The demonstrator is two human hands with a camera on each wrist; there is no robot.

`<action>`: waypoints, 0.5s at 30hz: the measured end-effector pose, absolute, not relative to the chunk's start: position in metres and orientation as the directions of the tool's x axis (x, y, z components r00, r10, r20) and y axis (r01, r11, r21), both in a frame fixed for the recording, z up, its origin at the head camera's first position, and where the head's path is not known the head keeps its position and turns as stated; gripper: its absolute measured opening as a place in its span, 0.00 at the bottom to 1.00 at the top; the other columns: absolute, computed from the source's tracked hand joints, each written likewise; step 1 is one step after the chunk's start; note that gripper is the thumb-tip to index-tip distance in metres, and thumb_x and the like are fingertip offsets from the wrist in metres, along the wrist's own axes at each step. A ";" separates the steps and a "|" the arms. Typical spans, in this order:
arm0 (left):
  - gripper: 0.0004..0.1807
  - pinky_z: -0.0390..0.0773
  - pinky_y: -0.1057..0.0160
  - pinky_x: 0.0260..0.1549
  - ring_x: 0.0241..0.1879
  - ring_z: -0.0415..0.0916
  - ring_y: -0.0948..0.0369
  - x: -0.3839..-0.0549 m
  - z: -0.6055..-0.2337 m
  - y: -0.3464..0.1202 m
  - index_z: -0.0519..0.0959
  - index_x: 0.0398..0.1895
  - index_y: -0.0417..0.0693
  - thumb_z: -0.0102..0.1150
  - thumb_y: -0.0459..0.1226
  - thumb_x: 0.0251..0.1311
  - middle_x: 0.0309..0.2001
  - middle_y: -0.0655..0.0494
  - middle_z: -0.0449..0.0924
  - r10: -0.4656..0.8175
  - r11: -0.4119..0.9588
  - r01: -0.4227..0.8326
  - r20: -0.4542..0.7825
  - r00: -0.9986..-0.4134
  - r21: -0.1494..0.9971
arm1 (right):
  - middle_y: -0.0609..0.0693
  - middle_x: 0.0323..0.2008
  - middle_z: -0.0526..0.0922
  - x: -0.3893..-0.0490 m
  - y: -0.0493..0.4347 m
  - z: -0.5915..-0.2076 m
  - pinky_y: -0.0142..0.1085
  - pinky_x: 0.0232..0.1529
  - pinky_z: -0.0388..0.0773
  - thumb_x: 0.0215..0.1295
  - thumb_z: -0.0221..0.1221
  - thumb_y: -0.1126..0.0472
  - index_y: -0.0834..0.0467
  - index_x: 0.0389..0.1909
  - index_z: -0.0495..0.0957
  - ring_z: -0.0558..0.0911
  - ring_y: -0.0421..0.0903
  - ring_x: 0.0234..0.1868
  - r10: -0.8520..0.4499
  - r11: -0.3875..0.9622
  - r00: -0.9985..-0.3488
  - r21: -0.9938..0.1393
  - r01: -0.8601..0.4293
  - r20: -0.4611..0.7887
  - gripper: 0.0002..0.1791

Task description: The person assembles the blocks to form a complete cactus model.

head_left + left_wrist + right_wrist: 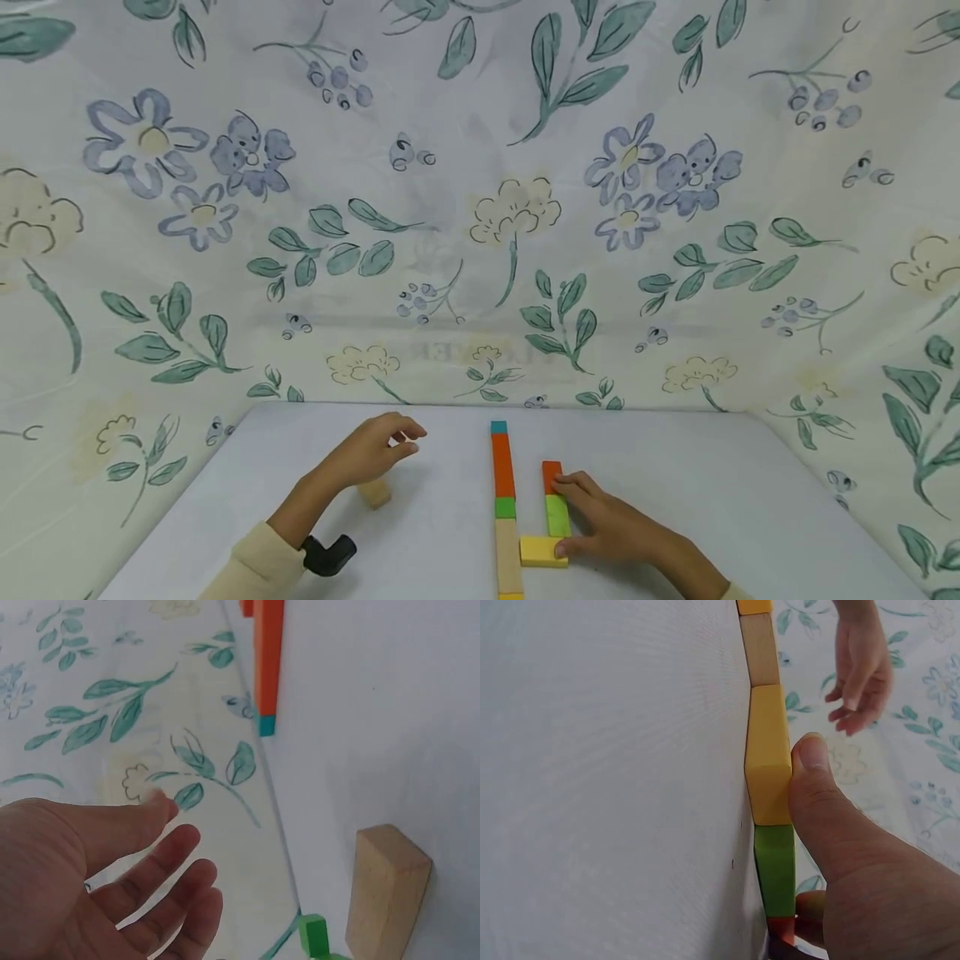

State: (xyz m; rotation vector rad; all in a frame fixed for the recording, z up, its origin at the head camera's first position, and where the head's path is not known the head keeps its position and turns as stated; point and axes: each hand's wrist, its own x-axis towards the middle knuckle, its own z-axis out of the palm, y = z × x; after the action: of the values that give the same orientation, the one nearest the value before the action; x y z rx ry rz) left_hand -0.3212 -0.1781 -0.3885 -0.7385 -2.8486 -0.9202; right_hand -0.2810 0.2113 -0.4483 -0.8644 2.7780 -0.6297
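Note:
My right hand (618, 529) lies over a short branch of flat wooden blocks. Its thumb touches the yellow block (536, 552), and a fingertip rests at the orange-red block (551, 473). Between those two sits a light green block (557, 518). The yellow block's left end meets a long row of blocks: blue (498, 427), orange (503, 467), green (506, 507) and plain wood (508, 554). In the right wrist view the thumb lies against the yellow block's upper face. My left hand (375, 450) hangs above the table, fingers loosely bent, nothing in it.
Below my left hand stands a plain wooden block (386, 892), partly covered by it in the head view. A small green block (313, 936) shows near it in the left wrist view. Flower-patterned cloth (480, 292) rises behind the white table (675, 467).

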 end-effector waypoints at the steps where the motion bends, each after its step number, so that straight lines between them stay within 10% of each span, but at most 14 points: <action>1: 0.10 0.80 0.53 0.49 0.49 0.79 0.55 -0.320 -0.388 -0.182 0.83 0.50 0.49 0.60 0.34 0.67 0.50 0.54 0.83 0.432 0.704 0.463 0.193 -0.881 0.538 | 0.51 0.68 0.66 -0.281 0.211 -0.448 0.52 0.64 0.74 0.54 0.62 0.28 0.55 0.72 0.64 0.71 0.54 0.68 -0.574 0.742 -0.818 -0.442 -0.504 -0.032 0.52; 15: 0.25 0.75 0.41 0.57 0.61 0.72 0.41 -0.300 -0.396 -0.228 0.83 0.47 0.52 0.51 0.17 0.57 0.56 0.49 0.78 0.507 0.694 0.458 0.074 -0.859 0.555 | 0.52 0.68 0.66 -0.280 0.211 -0.450 0.54 0.64 0.73 0.53 0.63 0.29 0.56 0.72 0.65 0.70 0.57 0.70 -0.568 0.738 -0.822 -0.464 -0.490 -0.034 0.52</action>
State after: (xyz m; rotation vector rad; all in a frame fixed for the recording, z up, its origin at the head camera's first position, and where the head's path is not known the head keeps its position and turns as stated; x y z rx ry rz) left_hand -0.2998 -0.2281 -0.3959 -0.8475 -2.9691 -0.9362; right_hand -0.2804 0.2108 -0.4497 -0.8492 2.7648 -0.6657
